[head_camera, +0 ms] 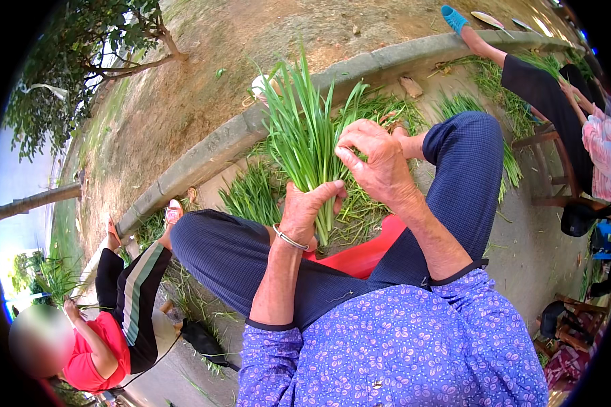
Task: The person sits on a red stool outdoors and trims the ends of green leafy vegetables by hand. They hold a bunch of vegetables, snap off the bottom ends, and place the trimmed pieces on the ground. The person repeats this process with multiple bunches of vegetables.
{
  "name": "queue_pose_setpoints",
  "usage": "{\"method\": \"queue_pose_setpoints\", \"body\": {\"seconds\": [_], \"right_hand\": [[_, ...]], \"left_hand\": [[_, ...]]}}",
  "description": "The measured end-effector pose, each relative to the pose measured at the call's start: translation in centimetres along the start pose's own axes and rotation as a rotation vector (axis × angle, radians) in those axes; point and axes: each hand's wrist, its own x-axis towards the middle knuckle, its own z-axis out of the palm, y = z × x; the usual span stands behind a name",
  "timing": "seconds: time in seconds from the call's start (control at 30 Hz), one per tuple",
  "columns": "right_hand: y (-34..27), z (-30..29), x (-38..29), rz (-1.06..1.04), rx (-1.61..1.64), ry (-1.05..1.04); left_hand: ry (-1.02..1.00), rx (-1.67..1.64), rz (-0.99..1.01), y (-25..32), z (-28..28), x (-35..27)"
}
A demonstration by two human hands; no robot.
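A bundle of long green chives (305,147) stands upright in my left hand (308,206). The thumb wraps across the lower stems, and the cut ends stick out below the fist. A metal bangle circles that wrist. Just to the right of the leaves is my right hand (374,155), its thumb and fingertips pinched together; I see no leaf between them. Under both hands, loose chive trimmings (359,213) cover the ground between my legs. Another pile of chives (252,193) lies by my left knee, and more chives (461,104) lie beyond my right knee.
A concrete curb (209,142) curves ahead, with bare soil (183,96) behind it. Something red (356,257) shows between my thighs. One person in a red top (99,351) holds chives at left; another in a pink top (603,147) sits at right near a wooden chair (565,163).
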Motion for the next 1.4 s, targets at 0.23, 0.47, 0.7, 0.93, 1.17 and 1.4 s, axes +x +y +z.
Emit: {"method": "queue_pose_setpoints", "body": {"seconds": [0.23, 0.47, 0.7, 0.93, 1.17, 1.4], "right_hand": [[0.4, -1.8, 0.7, 0.382, 0.711, 0.16], [2.5, -7.1, 1.0, 0.365, 1.439, 0.123], [-0.5, -6.1, 0.4, 0.383, 0.674, -0.695], [0.0, -0.2, -1.6, 0.408, 0.643, -0.611], [-1.3, 3.1, -2.4, 0.288, 0.337, -0.436], [-0.6, 2.8, -2.0, 0.293, 0.679, -0.488]], "left_hand": [[-0.029, -0.106, -0.007, 0.8, -0.2, -0.4], [-0.121, -0.426, 0.03, 1.0, -3.0, 0.2], [-0.267, -0.6, 0.103, 1.7, -3.7, 0.0], [-0.155, -0.644, 0.117, 1.3, -2.9, 0.7], [0.067, -0.412, 0.131, -0.9, -2.7, 1.8], [-0.005, -0.409, 0.1, -0.8, -1.8, 1.5]]}}
